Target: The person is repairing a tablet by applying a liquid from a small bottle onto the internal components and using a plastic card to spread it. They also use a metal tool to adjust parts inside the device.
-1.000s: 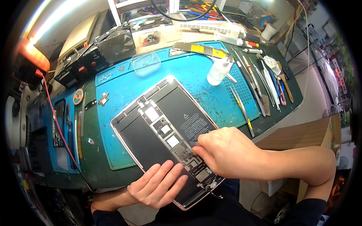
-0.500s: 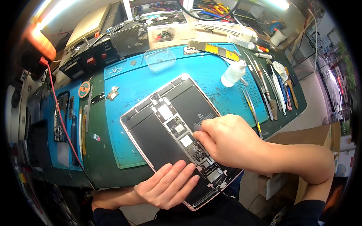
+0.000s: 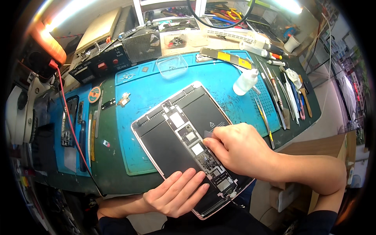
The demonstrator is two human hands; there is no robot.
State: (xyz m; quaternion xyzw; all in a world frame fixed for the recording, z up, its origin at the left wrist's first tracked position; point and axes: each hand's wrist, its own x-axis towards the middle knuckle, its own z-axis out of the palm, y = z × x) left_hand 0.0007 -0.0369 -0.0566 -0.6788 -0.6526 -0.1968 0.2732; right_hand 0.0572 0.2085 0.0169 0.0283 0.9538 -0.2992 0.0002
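An opened tablet [image 3: 160, 150] lies tilted across the near edge of the bench, its black batteries and central circuit board [image 3: 207, 158] exposed inside a pinkish metal frame. My left hand [image 3: 178, 194] rests flat on its lower left part, fingers stretched out and slightly apart. Over the right-hand battery, my right hand [image 3: 239, 150] pinches a thin, greyish translucent flat piece [image 3: 208, 134] between thumb and forefinger, beside the board. Most of that piece is hidden by the fingers, so its exact kind does not show.
A blue work mat [image 3: 137, 156] lies under the tablet's far part. On it stand a white dropper bottle [image 3: 245, 82] and a clear plastic box [image 3: 171, 67]. Tweezers [image 3: 264, 119] and several hand tools [image 3: 290, 94] lie right. A red cable [image 3: 69, 117] hangs at left.
The whole view has shifted slightly, so the bench appears lower and further right. Both hands keep nearly the same place on the tablet, and the right still pinches the flat piece.
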